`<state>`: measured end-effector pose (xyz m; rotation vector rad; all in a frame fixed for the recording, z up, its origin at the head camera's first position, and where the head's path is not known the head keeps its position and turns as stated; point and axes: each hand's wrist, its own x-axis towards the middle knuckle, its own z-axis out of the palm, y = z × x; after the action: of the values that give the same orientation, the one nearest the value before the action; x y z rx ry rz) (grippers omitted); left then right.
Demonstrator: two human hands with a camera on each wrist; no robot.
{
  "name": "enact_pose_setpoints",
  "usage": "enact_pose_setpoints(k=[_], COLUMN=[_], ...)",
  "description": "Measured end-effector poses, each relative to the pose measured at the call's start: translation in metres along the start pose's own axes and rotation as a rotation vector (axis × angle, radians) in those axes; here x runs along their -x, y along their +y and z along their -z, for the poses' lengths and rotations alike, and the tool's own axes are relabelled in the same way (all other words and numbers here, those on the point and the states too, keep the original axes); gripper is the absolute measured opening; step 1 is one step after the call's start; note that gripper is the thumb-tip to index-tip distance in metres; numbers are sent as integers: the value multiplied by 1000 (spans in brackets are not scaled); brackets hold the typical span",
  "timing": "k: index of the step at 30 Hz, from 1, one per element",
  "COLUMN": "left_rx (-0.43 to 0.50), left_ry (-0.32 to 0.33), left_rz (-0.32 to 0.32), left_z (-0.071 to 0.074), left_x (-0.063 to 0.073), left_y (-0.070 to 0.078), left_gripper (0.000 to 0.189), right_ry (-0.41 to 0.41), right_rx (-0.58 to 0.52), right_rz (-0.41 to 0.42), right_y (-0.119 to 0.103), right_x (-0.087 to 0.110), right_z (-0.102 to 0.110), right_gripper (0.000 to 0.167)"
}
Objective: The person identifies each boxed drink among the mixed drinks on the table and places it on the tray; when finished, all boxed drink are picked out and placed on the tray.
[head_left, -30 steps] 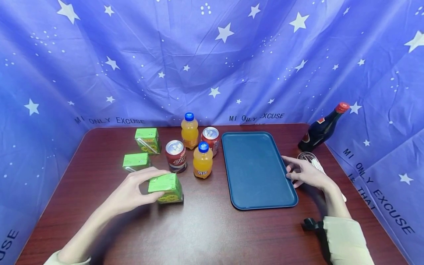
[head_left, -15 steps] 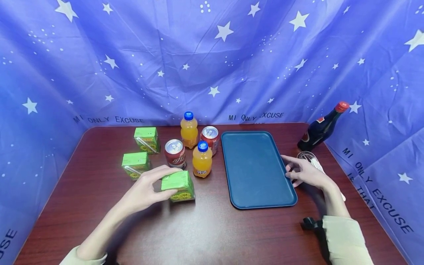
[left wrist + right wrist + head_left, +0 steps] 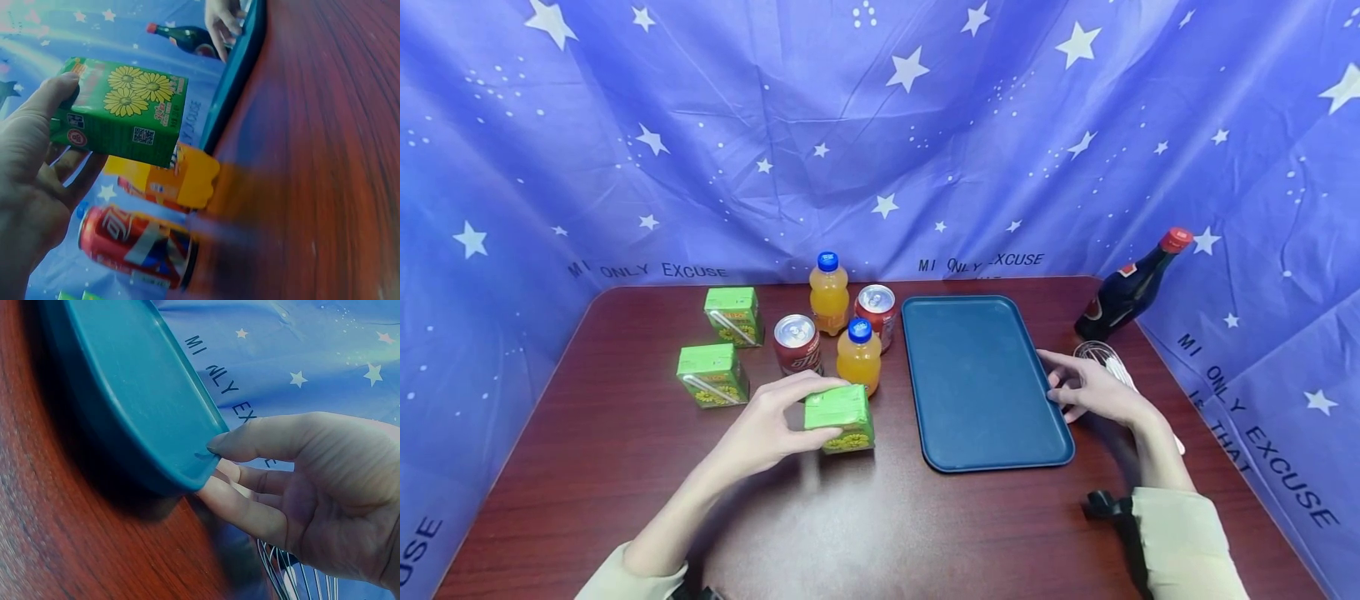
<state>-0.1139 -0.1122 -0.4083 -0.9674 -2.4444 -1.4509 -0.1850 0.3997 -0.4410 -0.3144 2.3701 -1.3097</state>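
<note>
Near-left carton [image 3: 712, 377]: stood upright on the counter [image 3: 820, 533], another carton [image 3: 734, 318] behind it.
Left hand [image 3: 767, 427]: my fingers and thumb pinched the held carton [image 3: 837, 408].
Can [image 3: 797, 342]: stood behind that hand.
Held carton: hung just above the counter, before an orange bottle [image 3: 859, 362], left of the tray.
Tray [image 3: 985, 383]: its right rim lay in my right fingers.
Right hand [image 3: 1096, 392]: thumb on top, fingers beneath.
Whisk [image 3: 1116, 364]: lay beside it.

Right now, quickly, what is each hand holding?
Left hand: holding a green flower-print drink carton.
Right hand: pinching the edge of the blue serving tray.
</note>
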Motion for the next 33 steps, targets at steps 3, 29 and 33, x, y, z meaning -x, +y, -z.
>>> enact_pose_setpoints(k=[3,29,33], left_rx=[12,125,156], left_ry=[7,78,79], left_rz=[-8,-22,49], left_z=[-6,-47,-51], left_x=[-7,-40,-43], left_y=[4,29,32], left_gripper=[50,50,50], right_ry=[1,-8,-7], right_rx=[2,-6,0], right_rz=[0,6,13], right_y=[0,-1,-1], right_x=[0,0,0], right_z=[-1,0,0], right_gripper=[75,74,74])
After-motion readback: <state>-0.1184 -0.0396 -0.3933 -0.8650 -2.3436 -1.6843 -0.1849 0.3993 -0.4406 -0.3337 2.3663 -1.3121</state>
